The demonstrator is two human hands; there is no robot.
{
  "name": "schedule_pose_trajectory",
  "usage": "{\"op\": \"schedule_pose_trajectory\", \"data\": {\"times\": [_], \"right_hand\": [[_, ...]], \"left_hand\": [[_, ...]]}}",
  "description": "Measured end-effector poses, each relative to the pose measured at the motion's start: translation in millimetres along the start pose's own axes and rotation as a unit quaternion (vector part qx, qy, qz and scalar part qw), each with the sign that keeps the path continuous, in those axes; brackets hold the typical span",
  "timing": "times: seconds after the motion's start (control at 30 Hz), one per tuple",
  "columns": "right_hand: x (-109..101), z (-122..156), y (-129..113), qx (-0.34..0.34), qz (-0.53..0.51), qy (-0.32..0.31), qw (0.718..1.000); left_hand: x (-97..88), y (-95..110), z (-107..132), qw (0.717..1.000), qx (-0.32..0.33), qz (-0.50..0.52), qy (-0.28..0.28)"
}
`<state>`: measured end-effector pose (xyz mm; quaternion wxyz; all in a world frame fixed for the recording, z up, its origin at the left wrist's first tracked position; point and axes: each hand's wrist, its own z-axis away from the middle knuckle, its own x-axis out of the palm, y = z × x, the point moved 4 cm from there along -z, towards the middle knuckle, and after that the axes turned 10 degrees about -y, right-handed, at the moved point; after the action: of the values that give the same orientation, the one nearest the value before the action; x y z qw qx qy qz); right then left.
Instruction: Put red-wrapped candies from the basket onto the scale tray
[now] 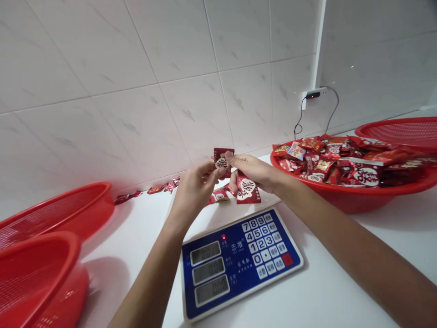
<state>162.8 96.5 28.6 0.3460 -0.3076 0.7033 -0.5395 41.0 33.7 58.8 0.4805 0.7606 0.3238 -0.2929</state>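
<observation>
My left hand (198,183) pinches a small dark-red candy packet (220,154) with a cream printed patch, between thumb and fingers. My right hand (254,172) has its thumb on the same packet's right side. A second red candy packet (248,190) with white lettering hangs under the right palm, held by the curled fingers. Both hands are above the white pan (201,223) of a digital scale, whose blue keypad panel (235,269) faces me. Several wrapped candies (220,195) lie on the pan, partly hidden by the hands.
At the right stands a red basket (355,200) heaped with wrapped candies, another red basket (403,127) behind it. Two red baskets (99,214) (64,255) stand at the left. Loose candies (156,189) lie along the tiled wall. A cable (299,123) hangs from a socket.
</observation>
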Motion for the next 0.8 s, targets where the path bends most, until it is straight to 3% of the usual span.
{"op": "schedule_pose_trajectory", "data": {"times": [0.17, 0.4, 0.67, 0.73, 0.8], "right_hand": [[-9.9, 2.3, -3.6, -0.045, 0.117, 0.071, 0.99], [-7.9, 5.9, -12.4, -0.113, 0.131, 0.029, 0.985], [-15.5, 2.6, -7.8, -0.094, 0.053, 0.123, 0.987], [-14.0, 1.7, -5.7, -0.08, 0.013, 0.122, 0.989], [-11.2, 1.9, -5.8, -0.072, -0.006, 0.12, 0.99]], "left_hand": [[-5.8, -0.4, 0.0, 0.999, 0.0, -0.043, 0.001], [-2.0, 2.7, 2.2, 0.998, 0.013, -0.015, -0.067], [-11.2, -16.4, 0.6, 0.998, -0.005, 0.06, -0.023], [-10.5, -10.9, 3.1, 0.998, 0.03, 0.053, -0.01], [-9.4, 1.8, 7.0, 0.995, 0.099, -0.024, 0.021]]}}
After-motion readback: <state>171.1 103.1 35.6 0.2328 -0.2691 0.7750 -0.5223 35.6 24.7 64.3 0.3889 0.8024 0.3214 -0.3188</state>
